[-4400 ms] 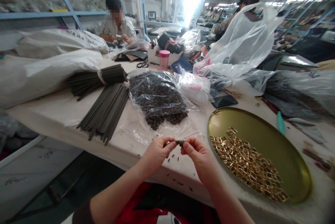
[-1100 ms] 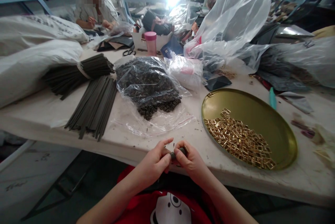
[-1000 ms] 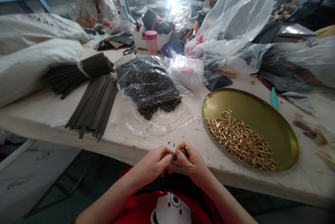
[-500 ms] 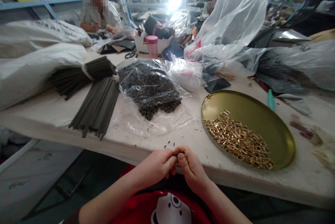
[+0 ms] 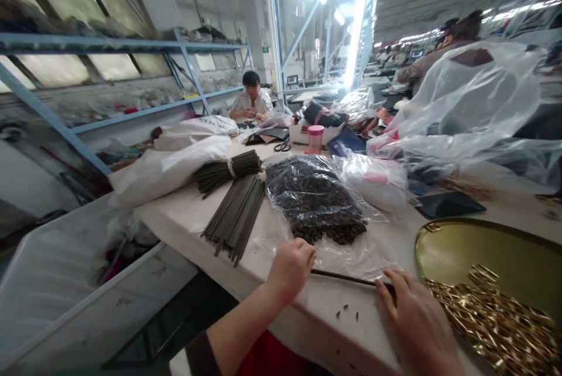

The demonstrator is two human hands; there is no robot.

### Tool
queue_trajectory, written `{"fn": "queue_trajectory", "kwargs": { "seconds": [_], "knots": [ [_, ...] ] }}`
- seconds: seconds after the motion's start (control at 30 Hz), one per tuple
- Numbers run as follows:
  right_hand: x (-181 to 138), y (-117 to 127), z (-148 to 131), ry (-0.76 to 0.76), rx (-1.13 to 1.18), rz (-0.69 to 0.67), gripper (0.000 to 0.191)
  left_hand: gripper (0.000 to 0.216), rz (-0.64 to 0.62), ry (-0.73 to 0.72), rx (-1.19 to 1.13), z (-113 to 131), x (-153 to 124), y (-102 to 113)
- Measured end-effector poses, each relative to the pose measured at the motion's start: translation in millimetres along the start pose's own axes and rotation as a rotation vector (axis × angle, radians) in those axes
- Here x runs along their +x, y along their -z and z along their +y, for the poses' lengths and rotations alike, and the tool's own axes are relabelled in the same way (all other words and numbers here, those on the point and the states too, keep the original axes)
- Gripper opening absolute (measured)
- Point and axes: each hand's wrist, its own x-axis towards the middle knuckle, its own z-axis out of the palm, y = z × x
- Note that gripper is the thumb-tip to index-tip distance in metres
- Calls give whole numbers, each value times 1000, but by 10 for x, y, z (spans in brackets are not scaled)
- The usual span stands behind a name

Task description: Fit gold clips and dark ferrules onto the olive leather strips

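Observation:
A thin dark strip (image 5: 345,277) stretches above the table's front part, between my two hands. My left hand (image 5: 290,266) is closed on its left end, close to the open mouth of a clear plastic bag (image 5: 322,188) of small dark loops. At the strip's other end, my right hand (image 5: 415,314) grips it between thumb and fingers. That end is partly hidden by the hand. Right of my right hand lies a gold-coloured tray (image 5: 461,232) bearing a heap of gold metal buckles (image 5: 504,311).
Loose dark strips (image 5: 235,218) and a tied bundle of strips (image 5: 230,171) lie to the left. Behind stand a pink-lidded jar (image 5: 315,139) and scissors (image 5: 282,146). Tiny dark bits (image 5: 346,307) dot the table (image 5: 325,300). A person (image 5: 252,101) sits at the far end.
My hands were together at the table edge, around something small. Now they are apart, with the dark strip stretched between them. The view has swung left and up.

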Motion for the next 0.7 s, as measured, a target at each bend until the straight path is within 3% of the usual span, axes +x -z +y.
{"fn": "queue_trajectory", "kwargs": {
  "seconds": [0.17,0.3,0.5,0.7],
  "knots": [
    [-83,-107,14,30,-30,103,46,24,47,299,172,-883,356,240],
    [-78,-131,69,74,-11,113,43,29,16,503,255,-1365,677,217],
    [-70,-117,56,35,31,90,39,30,19,622,279,-1484,835,70],
    [-42,-54,4,-43,93,66,39,32,102,504,228,-1269,670,293]
  ]
}}
